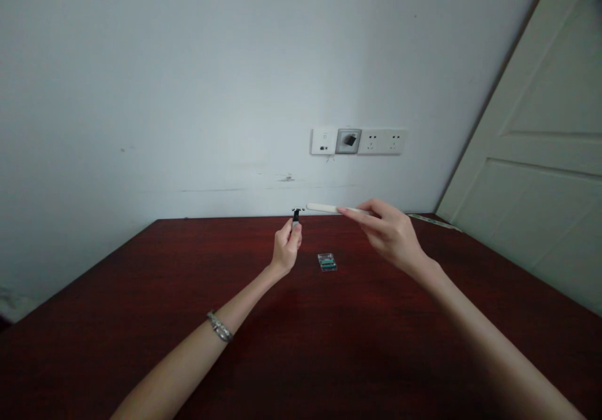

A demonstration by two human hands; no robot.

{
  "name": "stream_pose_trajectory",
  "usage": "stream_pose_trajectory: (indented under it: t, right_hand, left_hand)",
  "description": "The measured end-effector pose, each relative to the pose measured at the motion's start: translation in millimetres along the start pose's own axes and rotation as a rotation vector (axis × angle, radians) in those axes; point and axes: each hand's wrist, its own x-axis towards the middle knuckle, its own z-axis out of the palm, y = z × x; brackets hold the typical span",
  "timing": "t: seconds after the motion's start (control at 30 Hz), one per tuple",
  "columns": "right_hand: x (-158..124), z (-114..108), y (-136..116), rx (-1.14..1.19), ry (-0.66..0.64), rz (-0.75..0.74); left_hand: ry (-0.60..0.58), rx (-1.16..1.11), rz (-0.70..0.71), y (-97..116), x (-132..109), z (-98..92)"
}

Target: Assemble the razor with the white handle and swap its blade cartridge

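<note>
A: What is the left hand (286, 244) doing?
B: It is closed around a small T-shaped tool (296, 217), thumb up along the grey handle. The tool stands upright, its black neck rising above the fingers to a narrow crosspiece with dark bits along it.
A: And the right hand (386, 229)?
B: It pinches a slim white pen-like stick (322, 207) between thumb and fingers. The stick lies almost level, its rounded end pointing left, just beside the crosspiece. I cannot tell whether they touch.
A: Anything on the arms?
B: A silvery bracelet or watch (219, 327) on the left wrist.
A: What lies near the hands?
B: A small clear case (327, 262) with green inside, flat on the dark red wooden table (291, 357), between the two hands and a little nearer the wearer.
A: Farther out?
B: A patterned strip (435, 221) along the table's back right edge, a scuffed pale wall (188, 94) with a row of socket plates (381, 141), and a panelled white door (540, 144) at right.
</note>
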Motion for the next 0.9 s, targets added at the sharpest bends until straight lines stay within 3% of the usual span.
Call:
stream_pose_trajectory:
  t: [0.13, 0.3, 0.5, 0.63, 0.8, 0.9]
  right_hand:
    - [1, 0, -6, -0.076, 0.031, -0.03]
    - [-2, 1, -4, -0.04, -0.082, -0.095]
    - [-3, 0, -6, 0.068, -0.024, -0.003]
    - [-3, 0, -5, 0.128, -0.112, -0.053]
    - [-5, 3, -2, 0.126, -0.043, -0.021]
    - [-5, 4, -5, 0.132, -0.077, -0.03]
  left_hand:
    - [-0.016, -0.009, -0.004, 2, -1, 5.1]
    - [-0.002, -0.07, -0.028, 9, 0, 7.5]
    - [-0.005, -0.053, -0.013, 8, 1, 9.8]
    - [0.012, -0.03, -0.017, 8, 1, 10.7]
    - [0.023, -0.018, 0.003, 8, 1, 11.1]
    - [0.029, -0.003, 0.007, 8, 1, 12.0]
